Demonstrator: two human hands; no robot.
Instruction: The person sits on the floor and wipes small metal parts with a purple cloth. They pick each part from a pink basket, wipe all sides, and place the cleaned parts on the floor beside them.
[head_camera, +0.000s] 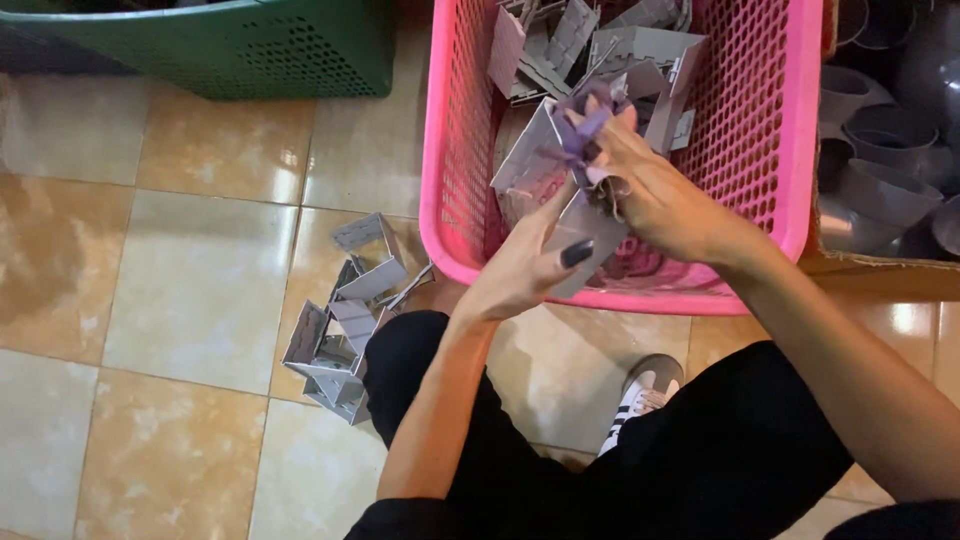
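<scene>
Two hands meet on one grey plastic part (540, 175), a flat-sided, box-like moulding held just above the near rim of the pink basket (455, 150). I see my left hand (525, 265) under and beside the part, palm turned inward, thumb with a dark nail pressed against its lower face and the other fingers curled behind it, so this hand is closed on the part. My left forearm rises steeply from the lower middle of the view, wrist bent back slightly. My right hand (640, 190) comes in from the right, forearm running diagonally down to the lower right corner. Its fingers are bunched at the top of the same part, pinched around a thin strip of purple material (582, 130) that sits on the part's upper edge; I cannot tell whether they also grip the part itself.

Further grey parts (590, 45) of similar shape lie inside the basket, behind the hands. A small heap of the same grey pieces (345, 320) rests on the tiled floor (190, 290), just left of my black-clad knee (410, 350). One white shoe (645, 390) shows between the legs. A green basket (230, 45) stands at the upper left, and grey pipe fittings (880, 150) fill a box to the right of the pink basket.
</scene>
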